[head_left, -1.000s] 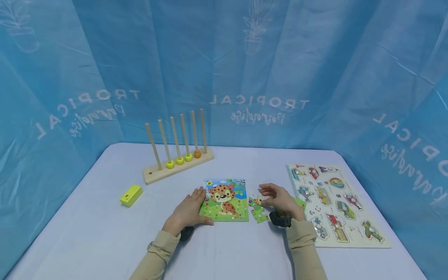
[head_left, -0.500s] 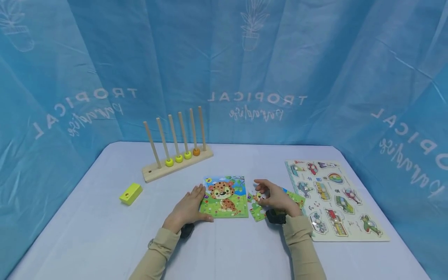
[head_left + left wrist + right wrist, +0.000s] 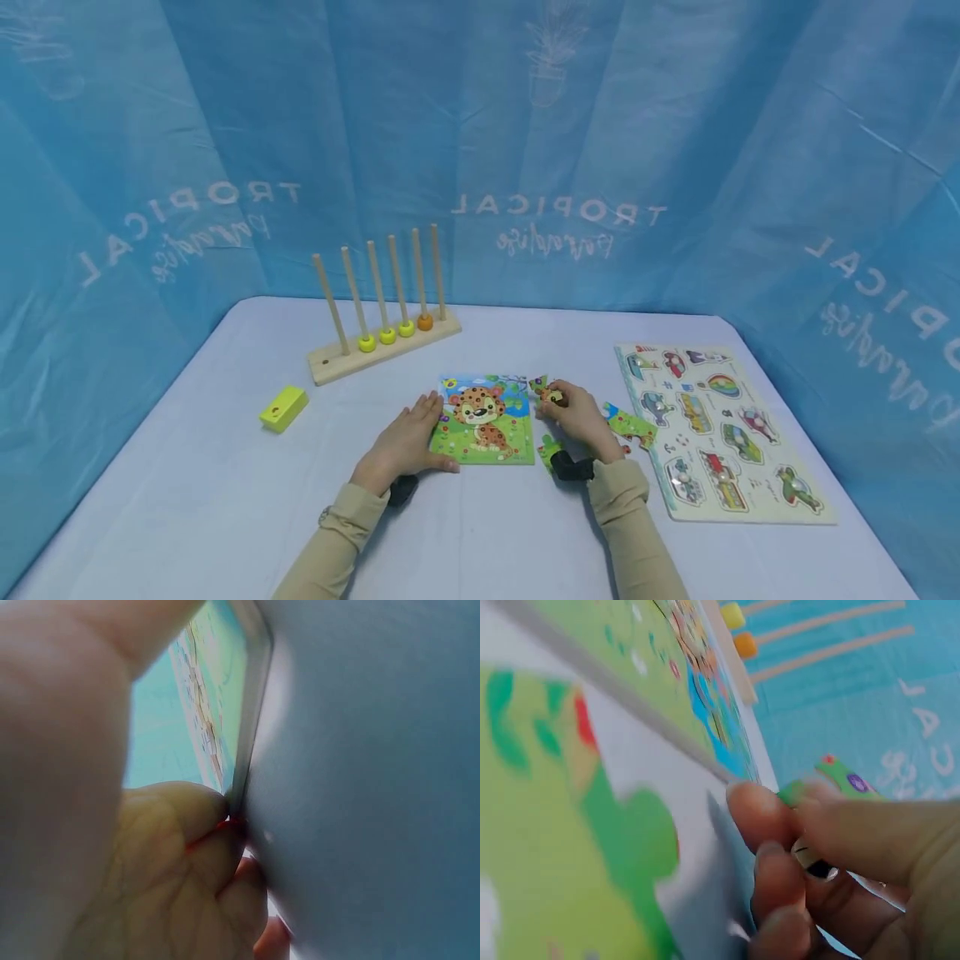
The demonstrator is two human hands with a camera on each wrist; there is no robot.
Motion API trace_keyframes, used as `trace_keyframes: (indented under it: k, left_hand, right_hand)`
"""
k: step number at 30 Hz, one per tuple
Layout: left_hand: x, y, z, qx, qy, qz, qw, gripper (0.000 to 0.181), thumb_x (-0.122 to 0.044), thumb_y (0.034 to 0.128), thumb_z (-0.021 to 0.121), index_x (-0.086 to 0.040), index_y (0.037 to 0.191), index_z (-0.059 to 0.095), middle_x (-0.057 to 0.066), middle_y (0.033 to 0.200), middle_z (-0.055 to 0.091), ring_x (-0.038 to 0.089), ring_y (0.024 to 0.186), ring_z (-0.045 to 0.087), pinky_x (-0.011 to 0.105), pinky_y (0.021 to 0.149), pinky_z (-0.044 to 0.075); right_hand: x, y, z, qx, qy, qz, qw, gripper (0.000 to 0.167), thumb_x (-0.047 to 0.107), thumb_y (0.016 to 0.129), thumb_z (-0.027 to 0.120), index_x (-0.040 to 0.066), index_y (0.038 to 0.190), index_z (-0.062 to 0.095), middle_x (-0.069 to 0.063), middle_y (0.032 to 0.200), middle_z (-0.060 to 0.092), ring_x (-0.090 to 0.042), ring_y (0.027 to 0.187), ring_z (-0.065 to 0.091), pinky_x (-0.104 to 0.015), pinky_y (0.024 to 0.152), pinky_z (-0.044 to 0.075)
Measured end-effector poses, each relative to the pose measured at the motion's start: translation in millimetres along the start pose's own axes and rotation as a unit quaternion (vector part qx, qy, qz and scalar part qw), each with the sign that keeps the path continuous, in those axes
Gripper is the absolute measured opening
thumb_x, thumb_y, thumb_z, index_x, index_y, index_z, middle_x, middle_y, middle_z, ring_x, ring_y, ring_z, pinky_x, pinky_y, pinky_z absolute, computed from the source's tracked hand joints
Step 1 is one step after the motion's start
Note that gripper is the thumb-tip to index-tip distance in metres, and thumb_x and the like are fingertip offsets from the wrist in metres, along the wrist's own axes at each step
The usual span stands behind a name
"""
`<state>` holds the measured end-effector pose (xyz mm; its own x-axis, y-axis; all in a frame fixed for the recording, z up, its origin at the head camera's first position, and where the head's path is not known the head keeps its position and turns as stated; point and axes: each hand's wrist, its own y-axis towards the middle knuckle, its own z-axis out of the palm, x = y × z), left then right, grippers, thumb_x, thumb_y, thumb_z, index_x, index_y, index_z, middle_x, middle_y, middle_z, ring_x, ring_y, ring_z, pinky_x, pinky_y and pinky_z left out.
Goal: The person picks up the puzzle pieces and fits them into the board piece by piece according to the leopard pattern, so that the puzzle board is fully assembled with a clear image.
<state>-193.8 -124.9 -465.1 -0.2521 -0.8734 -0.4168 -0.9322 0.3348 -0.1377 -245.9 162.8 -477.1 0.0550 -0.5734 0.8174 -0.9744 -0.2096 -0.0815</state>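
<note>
A blue curtain (image 3: 480, 158), printed with pale lettering, rises beyond both hands, and a white-covered table (image 3: 465, 533) spreads beneath them. To the right hand's right lies a large puzzle board (image 3: 757, 471) of vehicle shapes. Past the left hand's fingers, farther off, a wooden rod stand (image 3: 384, 355) carries yellow and orange beads. Between the hands lies a square leopard picture (image 3: 480, 421), flat on the table.

The left hand (image 3: 405, 442), fingers and thumb extended, rests against the picture's left and lower edges, holding nothing. The right hand (image 3: 583, 421), thumb and fingertips drawn narrow, pinches a small puzzle piece (image 3: 537, 384) just beside the picture's right edge. One loose piece (image 3: 632, 425) lies just right of that hand; a green piece (image 3: 547, 454) lies nearer the wearer, partly hidden by the wrist strap (image 3: 572, 467). Well to the left hand's left sits a yellow block (image 3: 284, 408).

The likeliest trouble appears to be a dropped piece: the pinch looks to cover only part of it, so it could twist or slip. A low wrist could also drag the green piece askew, and uneven pressure from the left hand could skew the picture.
</note>
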Motion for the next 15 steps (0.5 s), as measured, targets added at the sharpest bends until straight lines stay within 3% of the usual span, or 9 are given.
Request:
trace_keyframes:
  k: [5, 8, 11, 15]
  left_hand:
    - [-3.9, 0.2, -2.2, 0.004, -0.003, -0.001, 1.0000, 0.111, -0.051, 0.0728, 0.079, 0.006, 0.150, 0.024, 0.023, 0.159, 0.020, 0.038, 0.148, 0.020, 0.052, 0.122, 0.021]
    - [-4.5, -0.6, -3.2, 0.003, -0.004, -0.005, 1.0000, 0.111, -0.051, 0.0726, 0.080, 0.006, 0.150, 0.025, 0.023, 0.159, 0.020, 0.038, 0.148, 0.020, 0.052, 0.122, 0.021]
    - [-3.8, -1.2, -3.1, 0.005, -0.001, -0.006, 1.0000, 0.111, -0.051, 0.0727, 0.079, 0.005, 0.150, 0.024, 0.023, 0.159, 0.019, 0.038, 0.148, 0.020, 0.052, 0.122, 0.021]
    - [-2.5, -1.4, -2.6, 0.004, 0.003, -0.003, 1.0000, 0.111, -0.052, 0.0732, 0.078, 0.006, 0.151, 0.024, 0.023, 0.159, 0.019, 0.038, 0.148, 0.020, 0.052, 0.122, 0.022]
  right_hand:
    - [9, 3.0, 10, -0.021, 0.027, -0.001, 0.9994, 0.027, 0.011, 0.102, 0.046, -0.001, 0.123, 0.059, -0.014, 0.085, 0.068, -0.014, 0.067, 0.061, -0.026, 0.058, 0.047]
    - [15, 4.8, 17, -0.028, 0.040, -0.007, 0.9988, 0.030, 0.010, 0.101, 0.050, 0.000, 0.127, 0.059, -0.013, 0.085, 0.067, -0.014, 0.064, 0.061, -0.026, 0.057, 0.051]
    - [21, 6.4, 25, -0.024, 0.058, -0.020, 0.9978, 0.026, 0.010, 0.097, 0.057, 0.003, 0.121, 0.062, -0.012, 0.088, 0.067, -0.014, 0.063, 0.061, -0.028, 0.057, 0.054]
    - [27, 7.9, 34, -0.003, 0.044, -0.059, 0.9973, 0.022, 0.012, 0.093, 0.064, 0.008, 0.115, 0.064, -0.010, 0.086, 0.069, -0.014, 0.065, 0.060, -0.028, 0.058, 0.053]
